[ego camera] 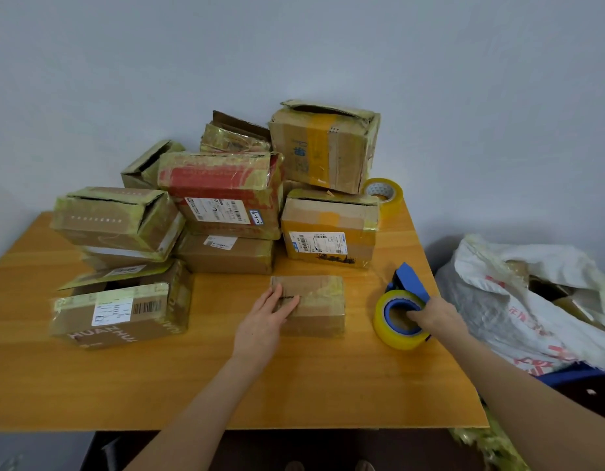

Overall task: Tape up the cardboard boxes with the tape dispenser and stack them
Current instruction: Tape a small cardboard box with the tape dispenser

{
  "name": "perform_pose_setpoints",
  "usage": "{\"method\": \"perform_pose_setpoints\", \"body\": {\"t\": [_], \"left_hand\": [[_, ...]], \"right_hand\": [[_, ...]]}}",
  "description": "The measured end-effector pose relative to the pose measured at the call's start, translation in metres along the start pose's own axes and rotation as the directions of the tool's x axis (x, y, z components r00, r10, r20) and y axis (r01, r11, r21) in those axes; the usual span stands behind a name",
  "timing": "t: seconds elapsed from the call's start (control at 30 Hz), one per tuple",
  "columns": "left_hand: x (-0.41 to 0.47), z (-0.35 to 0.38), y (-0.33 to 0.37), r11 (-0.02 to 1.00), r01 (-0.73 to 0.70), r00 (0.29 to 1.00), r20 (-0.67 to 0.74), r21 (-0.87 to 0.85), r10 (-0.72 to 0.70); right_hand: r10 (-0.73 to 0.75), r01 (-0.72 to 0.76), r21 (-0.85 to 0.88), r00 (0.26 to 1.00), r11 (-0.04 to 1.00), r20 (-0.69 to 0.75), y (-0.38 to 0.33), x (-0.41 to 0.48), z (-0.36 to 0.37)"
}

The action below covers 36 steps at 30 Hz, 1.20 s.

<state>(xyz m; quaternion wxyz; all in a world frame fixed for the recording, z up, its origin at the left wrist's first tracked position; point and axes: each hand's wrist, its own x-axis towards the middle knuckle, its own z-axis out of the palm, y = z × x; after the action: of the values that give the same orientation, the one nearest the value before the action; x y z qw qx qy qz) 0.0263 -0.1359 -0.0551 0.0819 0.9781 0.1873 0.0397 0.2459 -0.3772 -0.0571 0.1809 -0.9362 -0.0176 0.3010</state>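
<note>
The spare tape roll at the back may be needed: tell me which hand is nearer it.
Right. The right hand grips the tape dispenser, in front of the spare roll; the left hand rests on the small box, farther off to the left.

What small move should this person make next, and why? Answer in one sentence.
Probably bring the tape dispenser across to the small box: the right hand already grips it, the left hand lies flat on the box, and the box's top seam looks open.
</note>
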Motion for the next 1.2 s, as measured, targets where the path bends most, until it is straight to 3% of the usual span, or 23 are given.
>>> {"method": "perform_pose_setpoints", "body": {"t": [0.13,0.3,0.53,0.67,0.73,0.87,1.03,1.13,1.2], "left_hand": [[0.0,0.0,0.0,0.999,0.02,0.999,0.042,0.037,-0.021],[-0.001,-0.002,-0.001,0.998,0.004,1.0,0.031,0.07,-0.006],[-0.001,-0.001,-0.003,1.0,0.011,1.0,0.021,0.013,-0.011],[-0.001,-0.005,-0.004,1.0,0.001,0.999,0.053,-0.016,0.0],[-0.001,-0.006,-0.003,1.0,-0.005,0.998,0.069,0.001,0.004],[0.0,-0.007,-0.004,1.0,-0.014,0.996,0.086,0.026,0.012],[0.0,-0.009,-0.004,1.0,-0.001,0.991,0.135,0.0,0.001],[-0.002,-0.013,-0.008,0.968,0.034,0.991,0.137,-0.248,0.0],[-0.001,-0.021,-0.011,0.8,0.204,0.979,0.102,-0.565,-0.178]], "right_hand": [[0.029,-0.043,0.171,0.996,0.984,0.083,0.005,0.005,0.006],[-0.006,-0.017,0.219,0.995,0.976,0.103,-0.006,0.0,0.009],[-0.003,-0.184,0.482,0.932,0.857,0.363,-0.017,-0.01,-0.003],[-0.188,0.06,0.491,0.958,0.869,0.215,-0.036,-0.014,-0.035],[-0.315,0.207,0.487,0.937,0.848,0.15,-0.056,-0.028,-0.062],[-0.56,0.445,0.414,0.8,0.794,0.216,-0.106,-0.069,-0.09],[-0.692,0.665,0.208,0.648,0.718,0.317,-0.139,-0.089,-0.06],[-0.686,0.695,0.127,0.632,0.708,0.36,-0.137,-0.081,-0.045],[-0.684,0.693,0.128,0.633,0.709,0.363,-0.136,-0.077,-0.042]]}}
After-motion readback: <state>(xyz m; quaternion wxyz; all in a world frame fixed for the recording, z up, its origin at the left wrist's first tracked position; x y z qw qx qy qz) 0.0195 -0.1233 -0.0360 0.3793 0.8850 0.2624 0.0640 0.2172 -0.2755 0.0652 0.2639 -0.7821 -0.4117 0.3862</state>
